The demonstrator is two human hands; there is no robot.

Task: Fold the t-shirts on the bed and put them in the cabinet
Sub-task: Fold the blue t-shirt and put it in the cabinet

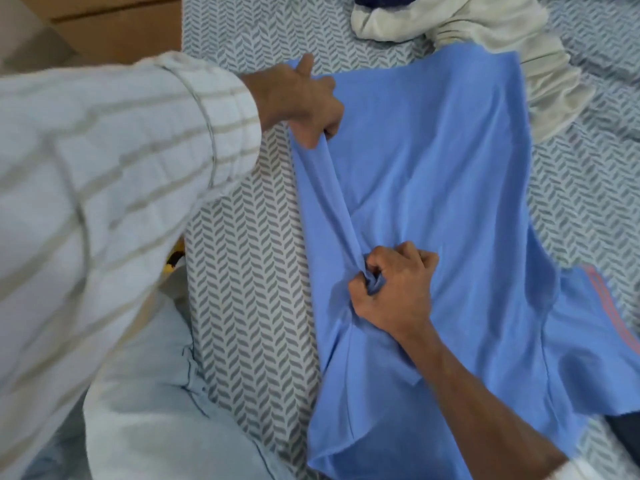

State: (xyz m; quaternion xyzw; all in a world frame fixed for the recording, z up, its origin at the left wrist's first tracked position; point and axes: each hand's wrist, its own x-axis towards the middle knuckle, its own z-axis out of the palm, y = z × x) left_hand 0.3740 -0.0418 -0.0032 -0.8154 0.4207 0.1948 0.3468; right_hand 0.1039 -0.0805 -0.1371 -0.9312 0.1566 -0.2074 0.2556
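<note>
On the bed, a sheet of white cotton printed with grey chevron leaves, lies a blue t-shirt: smooth, thin knit, spread mostly flat, with soft creases. An orange-red stripe runs along its sleeve, to the right of the right hand's fingers. Left hand: fingers closed tight on the shirt's far left edge, thumb pointing away, cloth pinched beneath the knuckles. Right hand: fingers curled into a fist, clamped on a bunched knot of the same fabric nearer the body. Between the two grips the cloth is pulled into a taut raised ridge. Beyond the left fingers and to the right, a crumpled cream garment, ribbed in part, rests on the sheet with its lower end touching the shirt's far corner. Left forearm wears a white striped sleeve; right forearm bare. Pale denim shows below the left sleeve.
</note>
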